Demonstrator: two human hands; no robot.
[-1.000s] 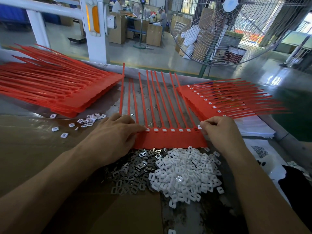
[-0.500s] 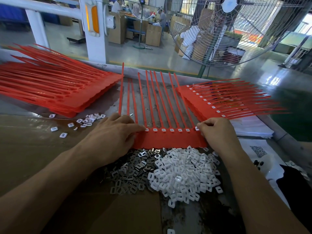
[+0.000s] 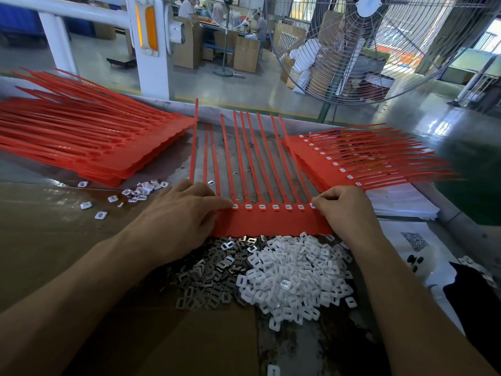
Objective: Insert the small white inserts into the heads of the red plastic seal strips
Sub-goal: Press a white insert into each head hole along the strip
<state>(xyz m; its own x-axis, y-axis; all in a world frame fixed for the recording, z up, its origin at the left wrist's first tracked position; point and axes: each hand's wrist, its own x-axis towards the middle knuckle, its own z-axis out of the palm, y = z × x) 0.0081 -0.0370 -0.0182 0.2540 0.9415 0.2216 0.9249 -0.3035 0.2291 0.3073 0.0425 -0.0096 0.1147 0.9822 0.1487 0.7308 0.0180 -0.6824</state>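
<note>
A sheet of joined red seal strips (image 3: pixel 271 222) lies in front of me, tails pointing away. White inserts sit in a row of its heads (image 3: pixel 275 206). My left hand (image 3: pixel 184 215) lies flat on the sheet's left end, its index fingertip at the leftmost visible insert. My right hand (image 3: pixel 345 210) is curled over the right end, and its fingertips pinch a white insert (image 3: pixel 312 205) at the last head. Just below the sheet lies a heap of loose white inserts (image 3: pixel 295 280).
Grey metal clips (image 3: pixel 211 267) are heaped left of the white pile. A stack of red strips (image 3: pixel 95 139) lies far left, and another stack with inserts (image 3: pixel 352 164) far right. Scattered clear pieces (image 3: pixel 138 189) lie on the left. A large fan (image 3: pixel 379 42) stands behind the table.
My right hand has edged slightly left along the row of heads. My left hand and the strip sheet have stayed in place.
</note>
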